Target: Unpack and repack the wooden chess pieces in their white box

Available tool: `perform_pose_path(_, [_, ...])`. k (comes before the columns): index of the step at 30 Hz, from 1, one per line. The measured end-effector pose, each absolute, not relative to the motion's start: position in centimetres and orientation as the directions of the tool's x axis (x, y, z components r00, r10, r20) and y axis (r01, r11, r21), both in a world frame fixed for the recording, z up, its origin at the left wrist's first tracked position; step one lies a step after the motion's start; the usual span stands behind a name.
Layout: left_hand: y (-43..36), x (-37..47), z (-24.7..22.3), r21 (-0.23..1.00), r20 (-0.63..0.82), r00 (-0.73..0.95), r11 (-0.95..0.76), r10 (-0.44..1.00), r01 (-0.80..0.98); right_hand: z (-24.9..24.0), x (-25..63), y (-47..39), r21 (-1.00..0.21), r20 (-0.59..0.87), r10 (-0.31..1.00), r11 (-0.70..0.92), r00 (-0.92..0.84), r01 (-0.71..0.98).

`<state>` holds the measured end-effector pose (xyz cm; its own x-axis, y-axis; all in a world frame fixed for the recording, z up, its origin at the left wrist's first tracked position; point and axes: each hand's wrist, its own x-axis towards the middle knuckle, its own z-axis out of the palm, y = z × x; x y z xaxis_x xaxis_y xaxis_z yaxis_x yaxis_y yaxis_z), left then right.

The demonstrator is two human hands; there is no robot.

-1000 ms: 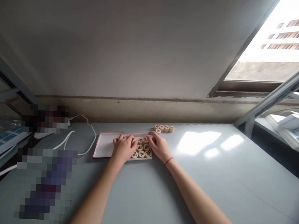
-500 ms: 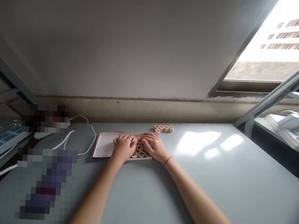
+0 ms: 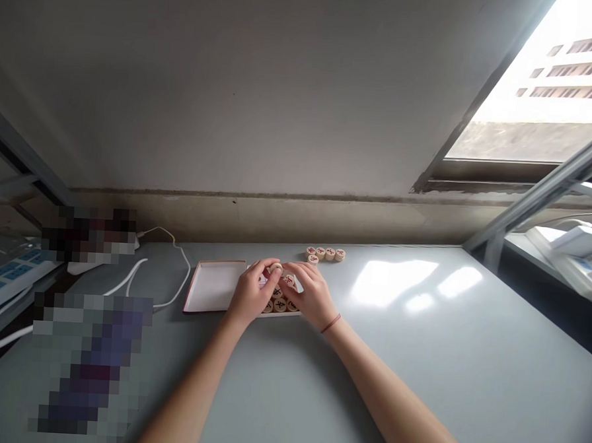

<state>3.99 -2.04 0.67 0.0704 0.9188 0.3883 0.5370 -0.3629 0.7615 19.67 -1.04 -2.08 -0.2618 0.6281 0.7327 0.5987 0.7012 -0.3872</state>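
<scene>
My left hand point(image 3: 253, 291) is closed, pinching a round wooden Chinese chess piece point(image 3: 276, 267) between thumb and fingers above a shallow white box point(image 3: 281, 314). Beside it, my right hand point(image 3: 314, 294) curls its thumb and fingers around another piece with a red character point(image 3: 289, 280); its fingertips come close to the left hand's piece. Below the hands, pieces with black characters point(image 3: 280, 304) lie face up in the box's near rows. Both hands hide much of the box's far part. Left of it lies the open white lid point(image 3: 216, 287), with a reddish edge.
Several red-character pieces point(image 3: 330, 254) sit in a small group behind the box, near the wall. White cables point(image 3: 127, 277) and a power strip point(image 3: 12, 276) lie at the left. A blurred-out purplish object point(image 3: 94, 369) is on the grey table point(image 3: 408, 359) at front left.
My left hand has lifted a piece and turned, its thumb now pointing up and inward. My right hand's fingers have curled closer. More of a red-character piece shows between the hands.
</scene>
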Motion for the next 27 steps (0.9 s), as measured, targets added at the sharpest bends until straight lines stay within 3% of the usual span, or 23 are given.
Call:
perform_pose_path(4, [-2.4,4.8,0.4,0.865,0.328,-0.022,-0.291,0.944,0.408,-1.7,19.6,-1.2,-0.326,0.777,0.584,0.693,-0.235,0.643])
perform_pose_path(8, [-2.3,4.6,0.1,0.886,0.375,-0.126,-0.315,0.918,0.341,-1.3,21.7,-0.2,-0.442,0.732,0.681,0.484,-0.008,0.756])
perform_pose_path(11, [-1.9,4.2,-0.1,0.887,0.396,-0.140,-0.339,0.907,0.313,-1.4,24.2,0.7,-0.474,0.508,0.855,0.171,0.109,0.864])
perform_pose_path(14, [-1.7,4.0,-0.3,0.857,0.449,-0.136,-0.382,0.883,0.346,-1.7,25.8,1.2,-0.360,0.227,0.968,-0.021,0.109,0.933])
perform_pose_path(17, [-1.5,3.9,-0.6,0.830,0.480,-0.144,-0.395,0.865,0.393,-1.6,26.0,1.1,-0.290,0.134,0.985,-0.068,0.111,0.954])
perform_pose_path(20, [-1.4,3.7,-0.8,0.842,0.461,-0.176,-0.366,0.870,0.396,-1.1,25.7,0.8,-0.325,0.113,0.983,-0.101,0.144,0.940])
perform_pose_path(27, [-1.7,3.6,0.0,0.920,0.261,-0.204,-0.179,0.944,0.350,-1.8,26.1,1.0,-0.347,0.149,0.983,-0.045,0.103,0.937])
